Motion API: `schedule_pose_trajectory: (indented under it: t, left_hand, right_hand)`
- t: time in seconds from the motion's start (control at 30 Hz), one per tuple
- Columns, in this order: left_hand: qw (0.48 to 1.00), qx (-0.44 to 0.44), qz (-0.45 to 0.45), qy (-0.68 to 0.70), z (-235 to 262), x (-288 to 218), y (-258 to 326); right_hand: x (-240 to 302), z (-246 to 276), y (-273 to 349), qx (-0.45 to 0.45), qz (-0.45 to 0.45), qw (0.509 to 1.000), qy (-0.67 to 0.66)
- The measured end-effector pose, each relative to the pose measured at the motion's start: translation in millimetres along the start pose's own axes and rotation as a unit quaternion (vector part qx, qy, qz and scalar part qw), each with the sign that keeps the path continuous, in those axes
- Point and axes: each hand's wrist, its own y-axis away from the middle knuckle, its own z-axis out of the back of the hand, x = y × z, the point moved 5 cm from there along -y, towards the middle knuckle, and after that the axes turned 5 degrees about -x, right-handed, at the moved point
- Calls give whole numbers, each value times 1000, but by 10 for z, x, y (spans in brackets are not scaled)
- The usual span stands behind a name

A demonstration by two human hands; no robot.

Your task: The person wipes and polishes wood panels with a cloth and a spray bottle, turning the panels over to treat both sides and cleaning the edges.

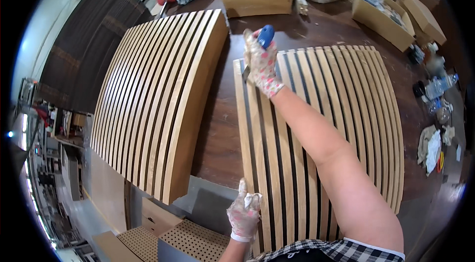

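A slatted wooden panel (297, 113) with black gaps between its pale strips lies in front of me on the dark table. At its far left corner, my right hand (262, 62), in a white glove with pink dots, is closed round a scraper with a blue handle (266, 37). The scraper's flat metal blade (246, 73) points down at the outermost strip. Lower down, my left hand (244, 216), gloved likewise, is beside the panel's left edge. One finger stretches up along that edge, while the others curl round a crumpled white wad (253, 200).
To the left, a thicker slatted panel (148, 99) leans over the table (217, 153). Cardboard boxes (257, 4) (381, 22) with supplies stand at the back. Plastic bottles (438, 86) and rags (429, 148) lie along the right side. Perforated boards (193, 240) sit low at left.
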Motion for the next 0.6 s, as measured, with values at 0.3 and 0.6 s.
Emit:
schedule_pose_trajectory:
  t: [0.3, 0.6]
  left_hand:
    - [997, -3, -57, -53, 3, 64, -3]
    - [995, -13, -87, -51, 14, 67, -14]
  right_hand:
    - [-158, -90, -150, 33, 62, 997, 2]
    - [-179, -94, -165, 68, -5, 995, -79]
